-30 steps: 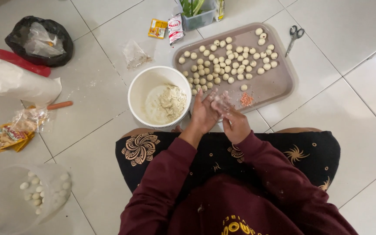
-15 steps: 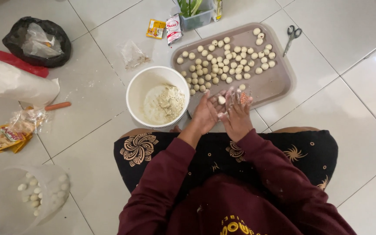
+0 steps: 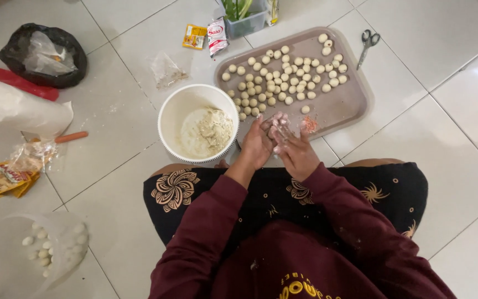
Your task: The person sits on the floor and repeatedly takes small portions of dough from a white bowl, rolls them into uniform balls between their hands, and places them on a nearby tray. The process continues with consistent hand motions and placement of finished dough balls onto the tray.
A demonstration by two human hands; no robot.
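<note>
My left hand (image 3: 257,144) and my right hand (image 3: 294,149) are pressed palm to palm over the near edge of a brown tray (image 3: 349,105), with a bit of dough apparently between them, mostly hidden. Several small pale dough balls (image 3: 283,75) lie in rows on the tray, and a single ball (image 3: 305,109) sits apart near my fingers. A white bowl (image 3: 167,113) holding crumbly pale dough (image 3: 208,132) stands just left of my left hand. A small orange-red pile (image 3: 310,126) lies on the tray beside my right hand.
Scissors (image 3: 368,41) lie beyond the tray's right corner. Seasoning packets (image 3: 206,36) and a clear tub of greens (image 3: 244,14) sit at the top. A black bag (image 3: 45,55), white bag (image 3: 12,108), snack wrappers (image 3: 6,174) and a clear container with balls (image 3: 40,249) occupy the left floor.
My hands have shifted slightly, staying together over the tray's near edge; the palms are now closed flatter against each other. Nothing else has moved.
</note>
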